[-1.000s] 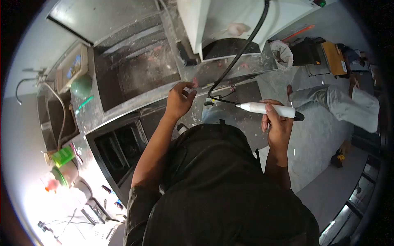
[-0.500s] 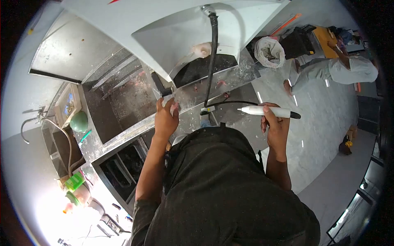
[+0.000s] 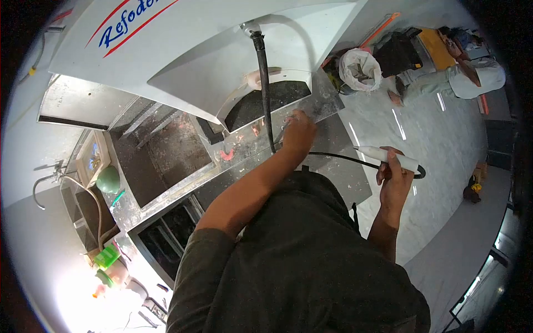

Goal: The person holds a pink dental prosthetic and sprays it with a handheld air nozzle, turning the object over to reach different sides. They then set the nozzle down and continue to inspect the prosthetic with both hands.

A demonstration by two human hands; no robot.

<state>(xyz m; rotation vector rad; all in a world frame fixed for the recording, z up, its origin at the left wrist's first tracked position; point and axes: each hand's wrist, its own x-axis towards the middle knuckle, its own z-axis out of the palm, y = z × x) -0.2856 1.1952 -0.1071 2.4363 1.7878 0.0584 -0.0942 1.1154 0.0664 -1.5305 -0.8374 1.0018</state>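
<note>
In my right hand (image 3: 395, 172) is a white pen-shaped handpiece (image 3: 383, 154), its narrow tip pointing left. A black cord (image 3: 344, 157) loops from the handpiece's rear end. My left hand (image 3: 300, 133) reaches across to the grey bench (image 3: 250, 143), right of the black hose (image 3: 265, 83). Its fingers are curled down at the bench top, and whatever they hold is too small and hidden to name. A pink curved piece (image 3: 226, 155) lies on the bench to the left, with a smaller pinkish piece (image 3: 255, 130) between it and the hose.
A white hood (image 3: 194, 72) with a dark opening stands over the bench. Left are a recessed tray (image 3: 172, 150), a green round bowl (image 3: 108, 180) and a sink tap (image 3: 55, 172). A lined bin (image 3: 361, 69) and another person (image 3: 472, 80) are at the upper right.
My left hand has moved right across the bench, past the hose, and its fingers have curled. My right hand has shifted slightly right and down with the handpiece. The view has tilted.
</note>
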